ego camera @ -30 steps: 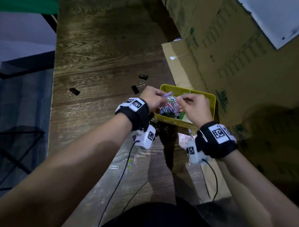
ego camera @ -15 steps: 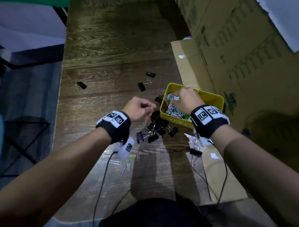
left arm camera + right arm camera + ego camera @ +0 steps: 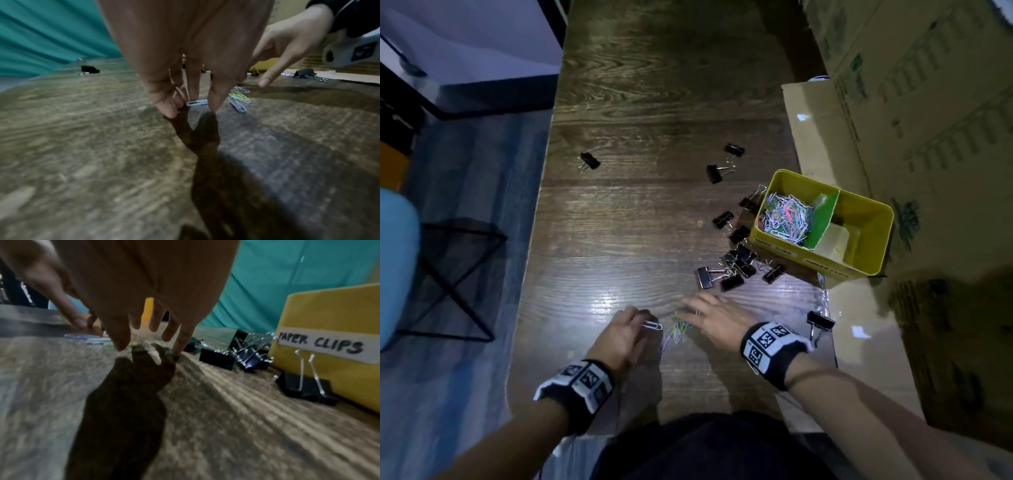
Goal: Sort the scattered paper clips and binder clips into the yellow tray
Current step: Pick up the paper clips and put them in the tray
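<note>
The yellow tray (image 3: 873, 202) stands at the table's right, its left compartment heaped with coloured paper clips (image 3: 786, 217); in the right wrist view the tray (image 3: 329, 313) carries a "PAPER CLIPS" label. Black binder clips (image 3: 732, 270) (image 3: 218, 359) lie bunched against it. Near the front edge, my left hand (image 3: 640, 318) (image 3: 191, 107) pinches one end of a pale blue paper clip (image 3: 654, 325) (image 3: 197, 102) lying on the wood. My right hand (image 3: 698, 313) (image 3: 148, 344) hovers beside it with fingers spread, over a few loose coloured clips (image 3: 676, 332) (image 3: 239, 97).
More binder clips lie apart: one far left (image 3: 589, 160), two behind the tray (image 3: 722, 164), one by my right wrist (image 3: 820, 322). Cardboard boxes (image 3: 928, 102) wall the right side. The table's left edge (image 3: 534, 240) drops to the floor, where a blue seat (image 3: 393, 260) stands.
Both hands left the tray and came back to the loose paper clips near the front edge. The left hand now pinches the pale blue clip; the right hand has spread flat.
</note>
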A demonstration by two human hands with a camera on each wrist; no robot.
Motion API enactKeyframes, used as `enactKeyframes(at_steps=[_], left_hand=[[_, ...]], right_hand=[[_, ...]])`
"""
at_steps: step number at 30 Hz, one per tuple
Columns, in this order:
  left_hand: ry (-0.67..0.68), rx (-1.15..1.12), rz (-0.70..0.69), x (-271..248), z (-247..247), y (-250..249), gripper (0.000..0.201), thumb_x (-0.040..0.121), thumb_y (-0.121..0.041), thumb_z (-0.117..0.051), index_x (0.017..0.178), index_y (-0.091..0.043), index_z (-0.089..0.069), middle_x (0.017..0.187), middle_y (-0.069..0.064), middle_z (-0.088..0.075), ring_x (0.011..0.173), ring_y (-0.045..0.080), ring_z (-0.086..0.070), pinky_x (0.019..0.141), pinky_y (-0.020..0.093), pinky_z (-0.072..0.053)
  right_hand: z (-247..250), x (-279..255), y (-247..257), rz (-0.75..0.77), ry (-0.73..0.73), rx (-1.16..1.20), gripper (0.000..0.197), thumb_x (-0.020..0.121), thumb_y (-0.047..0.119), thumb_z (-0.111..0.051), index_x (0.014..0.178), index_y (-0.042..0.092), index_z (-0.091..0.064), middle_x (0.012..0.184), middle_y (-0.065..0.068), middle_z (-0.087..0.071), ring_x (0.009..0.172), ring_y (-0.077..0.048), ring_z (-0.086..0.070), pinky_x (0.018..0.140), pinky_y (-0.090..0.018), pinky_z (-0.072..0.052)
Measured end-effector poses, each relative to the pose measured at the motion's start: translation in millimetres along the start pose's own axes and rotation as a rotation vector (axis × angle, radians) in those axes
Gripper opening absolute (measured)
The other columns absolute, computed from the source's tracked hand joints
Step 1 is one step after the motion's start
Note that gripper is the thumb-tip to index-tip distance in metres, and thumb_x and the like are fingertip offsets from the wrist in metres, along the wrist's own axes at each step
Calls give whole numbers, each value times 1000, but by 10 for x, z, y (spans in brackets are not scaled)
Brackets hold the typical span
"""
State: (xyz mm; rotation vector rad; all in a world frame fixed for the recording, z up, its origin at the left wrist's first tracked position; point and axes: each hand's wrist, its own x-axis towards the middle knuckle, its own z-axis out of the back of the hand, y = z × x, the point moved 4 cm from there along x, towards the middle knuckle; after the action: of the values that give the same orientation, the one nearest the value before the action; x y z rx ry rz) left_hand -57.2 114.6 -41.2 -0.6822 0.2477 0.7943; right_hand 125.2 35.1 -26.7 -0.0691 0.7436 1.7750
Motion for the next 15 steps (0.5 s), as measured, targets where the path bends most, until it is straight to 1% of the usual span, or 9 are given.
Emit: enactKeyframes(at_steps=[1,3,5,6,7,9,11,12,15], left_hand=[[-19,-13,-3,-10,-41,-51,45,74,-34,-43,109,-11,-59,102,10,-60,91,28,-59,87,24,-40],[-43,-21,14,14,-65,-194,34,82,-26,-47,105,-7,-63,100,12,-61,91,30,-61,83,29,-48],[-57,-1,40,39,-77,-323,21,85,-12,-56,104,-7,-65,102,13,-62,93,30,-61,83,29,-48],[-75,-12,49,41,-78,-379,18,84,-8,-58,100,-7,-66,99,13,-63,90,31,-63,81,29,-48],[-90,-18,56,40,-91,-417,15,83,-9,-59,97,-8,-67,96,13,-63,86,32,-64,78,29,-49],[-116,15,86,33,-143,-443,18,85,-21,-57,95,-9,-65,94,13,-62,86,33,-63,78,34,-50],[-94,75,133,30,-199,-461,33,85,-37,-58,103,-9,-62,101,12,-60,95,31,-59,84,36,-48],[-73,96,151,38,-236,-460,40,84,-40,-59,109,-9,-60,106,12,-59,101,30,-56,88,37,-46],[-61,114,155,85,-269,-499,38,87,-34,-57,117,-10,-55,115,11,-55,108,29,-51,91,36,-43]], right_hand=[[-24,14,20,-8,16,-16,57,91,2,-42,144,20,-32,154,-5,-23,139,-29,-19,108,-48,-30],[-52,40,46,-16,21,-37,53,94,4,-41,144,20,-33,151,-6,-26,138,-28,-20,107,-46,-31],[-74,59,44,-30,9,-21,50,95,7,-43,142,21,-37,148,-5,-30,137,-27,-21,107,-45,-33],[-103,67,33,-46,9,-7,50,94,6,-45,142,22,-38,146,-5,-31,137,-27,-21,108,-45,-34],[-131,65,26,-63,-5,11,52,93,5,-48,141,23,-38,145,-6,-32,137,-27,-21,108,-46,-34],[-165,43,38,-91,-64,38,50,92,11,-52,139,22,-40,143,-7,-35,135,-28,-26,107,-47,-35],[-175,14,67,-135,-115,81,45,93,22,-52,137,17,-43,137,-9,-39,129,-27,-32,105,-44,-37],[-182,5,78,-166,-118,106,45,94,25,-51,137,16,-44,135,-10,-40,128,-27,-33,103,-45,-39],[-199,4,112,-247,-79,85,41,95,24,-48,134,11,-46,137,-12,-38,133,-29,-29,99,-50,-42]])
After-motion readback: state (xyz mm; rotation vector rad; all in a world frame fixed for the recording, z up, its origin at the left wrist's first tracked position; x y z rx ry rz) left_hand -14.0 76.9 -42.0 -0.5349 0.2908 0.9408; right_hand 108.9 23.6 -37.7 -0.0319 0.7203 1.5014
